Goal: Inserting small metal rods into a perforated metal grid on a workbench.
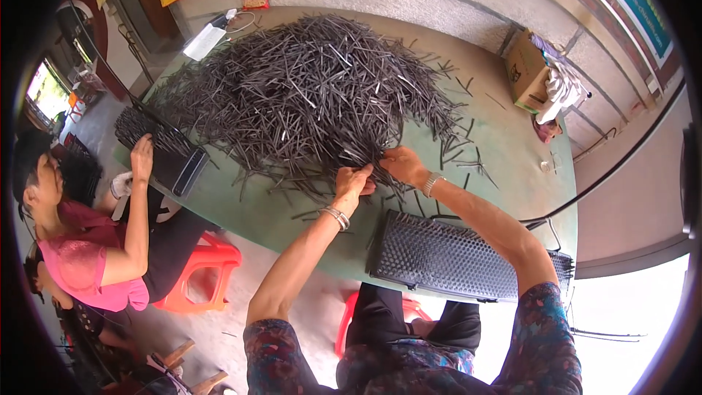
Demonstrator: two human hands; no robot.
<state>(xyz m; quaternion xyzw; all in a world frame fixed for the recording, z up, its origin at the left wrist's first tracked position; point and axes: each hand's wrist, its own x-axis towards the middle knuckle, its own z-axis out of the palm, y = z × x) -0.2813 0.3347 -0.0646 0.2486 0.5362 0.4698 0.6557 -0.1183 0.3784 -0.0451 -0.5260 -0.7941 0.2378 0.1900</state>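
Dark strips (292, 95), a small part gathered, most loose. Left hand (355, 181) and right hand (401, 165), close together, each have the fingers drawn in narrowly on a small bunch (360, 152) at the near edge of the heap. Judged from the arrangement, gathering is little advanced: the bunch lies roughly aligned, whereas the great mass beyond it, mounded on the green tabletop (497, 190), is tangled. Individual strips are thin, straight and stiff-looking, some with a dull sheen; their material cannot be told. Nearer the body, partly hidden by the right forearm, lies an oblong black panel (446, 256), its face patterned with closely set, regular cells. At left, a co-worker (91, 249) reaches to a dark box (174, 166). Farther out, at right, stands a cardboard box (525, 73).
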